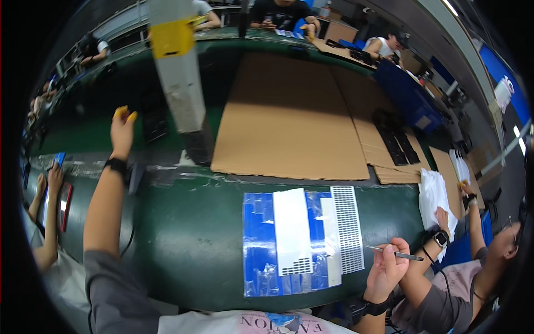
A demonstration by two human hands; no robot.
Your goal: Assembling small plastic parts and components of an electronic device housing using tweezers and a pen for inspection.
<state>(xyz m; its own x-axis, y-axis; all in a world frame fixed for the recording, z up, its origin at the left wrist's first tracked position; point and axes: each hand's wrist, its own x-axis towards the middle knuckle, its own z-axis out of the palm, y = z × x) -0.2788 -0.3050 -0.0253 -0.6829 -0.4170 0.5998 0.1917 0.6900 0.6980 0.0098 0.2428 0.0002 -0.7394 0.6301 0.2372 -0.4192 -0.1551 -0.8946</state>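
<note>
My left hand is stretched far out over the green bench, yellow covers on its fingertips. Its fingers look slightly apart, with nothing visible between them. Just right of it lies a dark, flat black part. Near the bench's front edge, my right hand grips metal tweezers, their tip pointing left. That tip is close to a white sheet with rows of small black stickers. Beside it, another white sheet keeps only a few black stickers at its lower end. Both sheets lie on a blue board covered with clear tape.
A large cardboard sheet covers the bench beyond the board. Left of it rises a white post with a yellow band. Black parts and a blue bin are at the right. Co-workers' arms handle white bags close by.
</note>
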